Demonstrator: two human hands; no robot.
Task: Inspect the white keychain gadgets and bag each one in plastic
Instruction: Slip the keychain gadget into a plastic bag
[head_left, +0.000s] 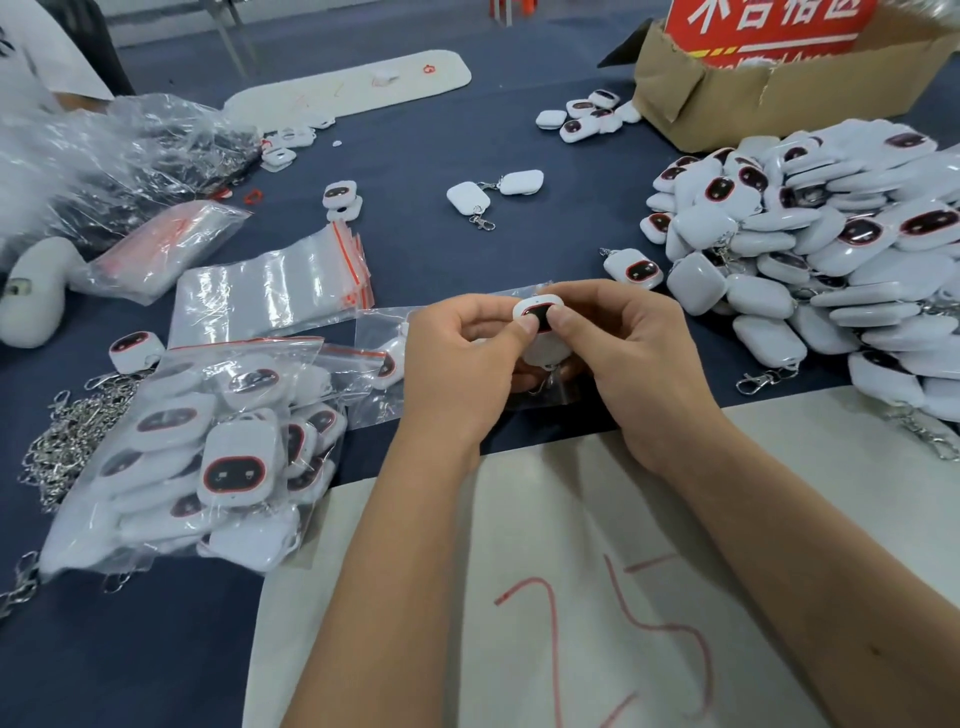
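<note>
Both hands up over the tabletop (405, 171) now: left hand (457, 358) and right hand (639, 358) pinch one white gadget (540, 317) between them, thumbs pressed on its dark face, fingers curled beneath. Loose gadgets (810, 244) heaped right, bagged ones (208, 457) left, empty bags (270, 291) behind.

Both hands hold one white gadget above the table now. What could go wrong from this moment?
1. Both thumbs press on the dark screen of the held gadget, so the left hand and right hand may smudge it.
2. Its metal clip hangs over the flat plastic bag below and could snag it.
3. The unbagged pile is heaped near the table edge; a piece might slide off.
</note>
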